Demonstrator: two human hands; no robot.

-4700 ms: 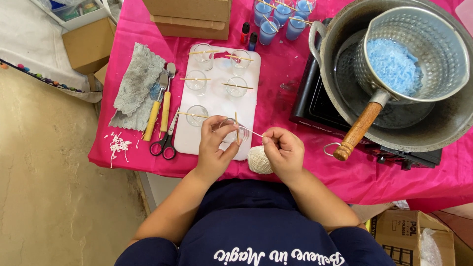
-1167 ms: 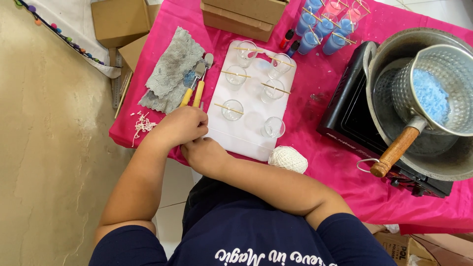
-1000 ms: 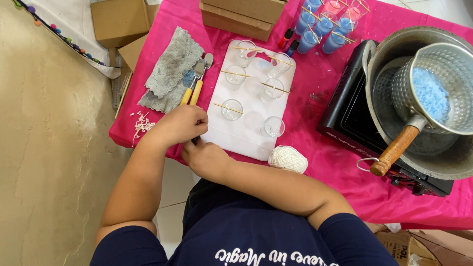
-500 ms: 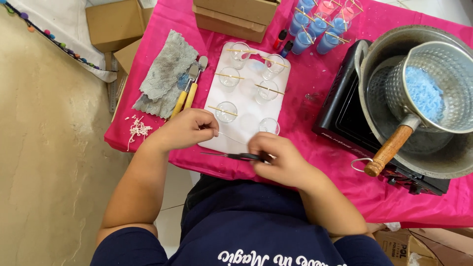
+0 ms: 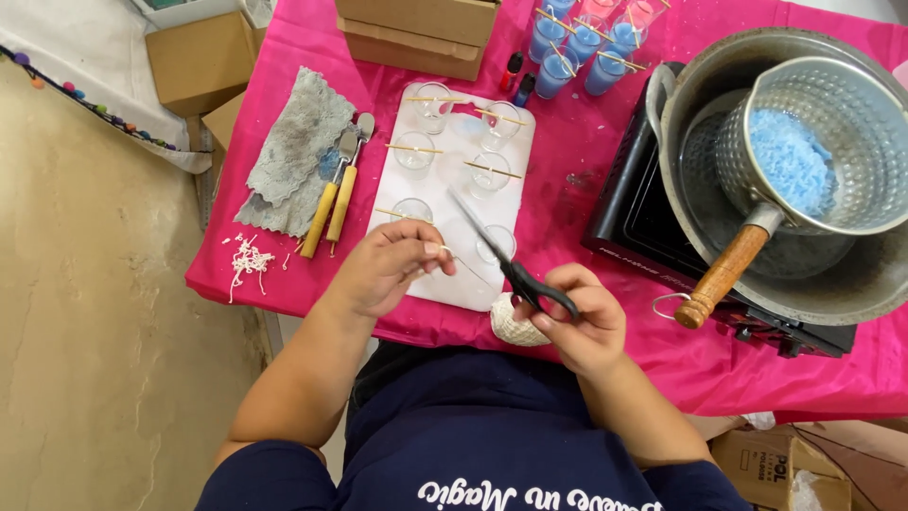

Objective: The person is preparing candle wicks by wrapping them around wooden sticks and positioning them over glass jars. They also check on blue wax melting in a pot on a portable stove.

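Observation:
My right hand [image 5: 579, 320] grips black-handled scissors [image 5: 492, 248], blades pointing up and left over the white board [image 5: 454, 180]. My left hand [image 5: 388, 263] pinches a thin white string [image 5: 465, 265] just left of the blades, near the board's front edge. A ball of white string [image 5: 516, 325] lies under my right hand at the table edge. Several small clear glasses [image 5: 414, 153] with wooden sticks across their rims stand on the board.
A grey cloth [image 5: 293, 151] and two wooden-handled tools [image 5: 331, 194] lie left of the board, string scraps [image 5: 248, 257] near the corner. At right a black burner [image 5: 634, 208] carries a big pot [image 5: 690, 123] and a saucepan of blue wax [image 5: 793, 170]. Blue-filled glasses [image 5: 582, 47] and cardboard boxes [image 5: 416, 33] stand behind.
My right hand took the scissors from the table's left side and carried them to the middle. My left hand moved from the tools to the board and now pinches the string.

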